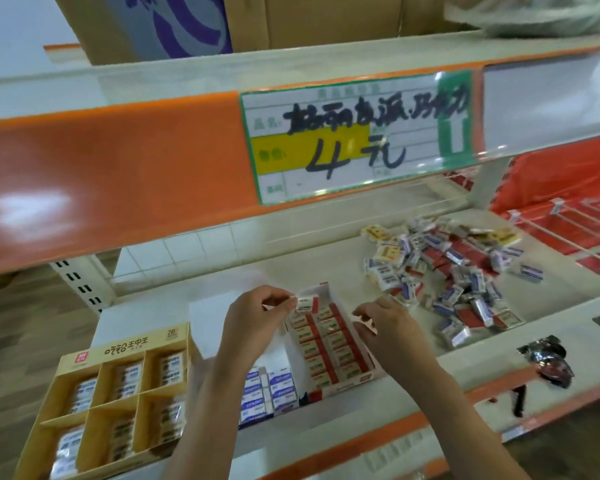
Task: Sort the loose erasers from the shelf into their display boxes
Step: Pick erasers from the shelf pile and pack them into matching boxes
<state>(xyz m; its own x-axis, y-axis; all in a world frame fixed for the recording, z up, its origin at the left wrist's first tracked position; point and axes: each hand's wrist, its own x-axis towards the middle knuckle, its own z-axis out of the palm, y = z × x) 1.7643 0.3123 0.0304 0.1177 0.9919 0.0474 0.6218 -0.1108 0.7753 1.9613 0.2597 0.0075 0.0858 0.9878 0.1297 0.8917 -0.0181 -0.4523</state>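
A red-and-white display box (362, 375) stands on the shelf in front of me, filled with rows of red-banded erasers. My left hand (257, 318) pinches one red-banded eraser (307, 303) over the box's far end. My right hand (383, 323) rests at the box's right edge with curled fingers; something small shows at its fingertips, but I cannot tell what. A pile of loose erasers (454, 271), red, blue and yellow wrapped, lies on the shelf to the right. A box of blue-banded erasers (274, 389) sits left of the red one.
A yellow partitioned display box (118, 355) with wrapped erasers stands at the lower left. A crumpled dark wrapper (548, 358) lies on the shelf's front edge at right. An upper shelf with an orange strip and a price label (357, 136) overhangs the work area.
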